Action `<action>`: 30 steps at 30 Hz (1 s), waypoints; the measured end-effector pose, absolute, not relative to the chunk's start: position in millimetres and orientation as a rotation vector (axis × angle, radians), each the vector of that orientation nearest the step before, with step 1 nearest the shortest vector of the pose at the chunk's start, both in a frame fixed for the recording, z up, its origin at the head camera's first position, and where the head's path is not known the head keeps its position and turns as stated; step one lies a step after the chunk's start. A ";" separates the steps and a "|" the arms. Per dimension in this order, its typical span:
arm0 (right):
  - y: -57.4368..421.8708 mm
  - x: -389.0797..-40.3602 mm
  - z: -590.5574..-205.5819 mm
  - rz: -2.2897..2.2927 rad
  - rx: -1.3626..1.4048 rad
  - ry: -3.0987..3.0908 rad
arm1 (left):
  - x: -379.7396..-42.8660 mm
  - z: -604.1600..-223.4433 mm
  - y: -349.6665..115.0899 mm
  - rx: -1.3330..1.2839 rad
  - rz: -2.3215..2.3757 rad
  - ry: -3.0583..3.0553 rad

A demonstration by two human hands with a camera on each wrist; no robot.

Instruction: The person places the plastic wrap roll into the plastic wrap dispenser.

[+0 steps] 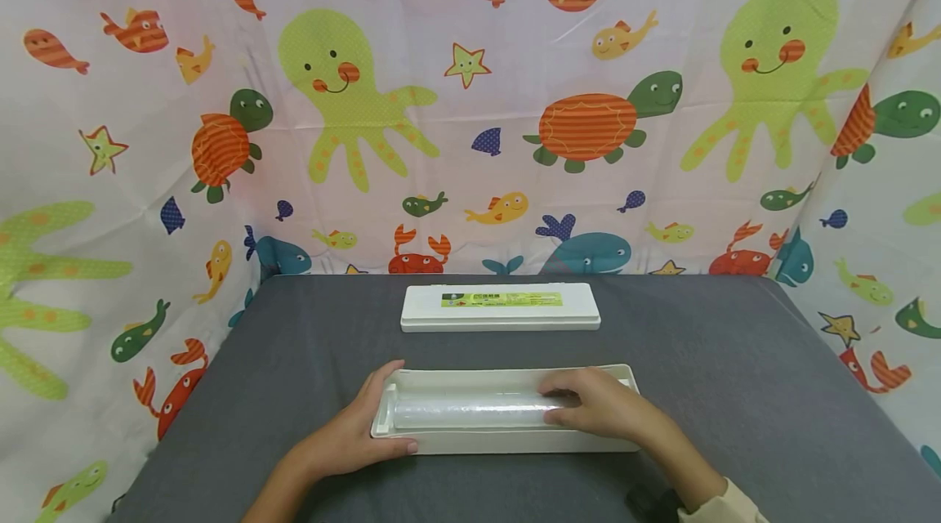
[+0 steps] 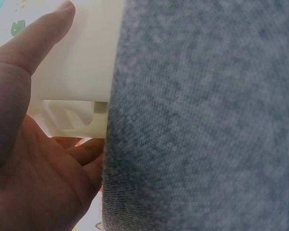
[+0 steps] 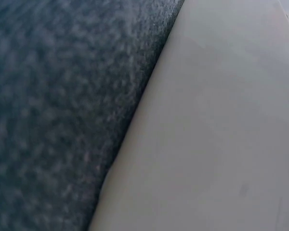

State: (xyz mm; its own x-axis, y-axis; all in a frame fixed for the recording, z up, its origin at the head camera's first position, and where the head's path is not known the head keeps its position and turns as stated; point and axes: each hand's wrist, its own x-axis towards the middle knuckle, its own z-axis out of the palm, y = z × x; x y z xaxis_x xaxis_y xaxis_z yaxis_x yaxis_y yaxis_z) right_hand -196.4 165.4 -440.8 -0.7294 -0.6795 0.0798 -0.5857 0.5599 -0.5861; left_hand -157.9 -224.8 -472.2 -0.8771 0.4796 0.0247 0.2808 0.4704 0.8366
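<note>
A long white box (image 1: 515, 443) sits open-topped on the table, with a roll of clear cling film (image 1: 470, 411) lying lengthwise inside. My left hand (image 1: 360, 429) grips the box's left end, thumb along the near wall and fingers round the far corner. In the left wrist view that hand (image 2: 33, 144) has its thumb flat against the white wall (image 2: 86, 53). Over the right part of the roll, my right hand (image 1: 595, 402) reaches in and holds it between thumb and fingers. The right wrist view shows the box's side wall (image 3: 207, 120) but not the hand.
Behind the box lies a long white lid (image 1: 507, 320) with a green and yellow label. Grey cloth (image 1: 316, 335) covers the table. A curtain printed with sea animals (image 1: 456, 155) surrounds the back and sides. A dark object (image 1: 650, 500) shows beside the right forearm.
</note>
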 end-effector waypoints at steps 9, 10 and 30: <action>169.4 -196.2 -438.2 -0.886 -1.097 2.622 | -159.0 -472.9 -223.5 0.644 1.339 2.528; 170.0 -196.3 -438.2 -0.886 -1.099 2.618 | -159.0 -473.1 -223.7 0.643 1.333 2.531; 217.1 -212.9 -382.5 -0.877 -0.891 2.733 | -208.1 -416.5 -257.5 0.536 1.095 2.719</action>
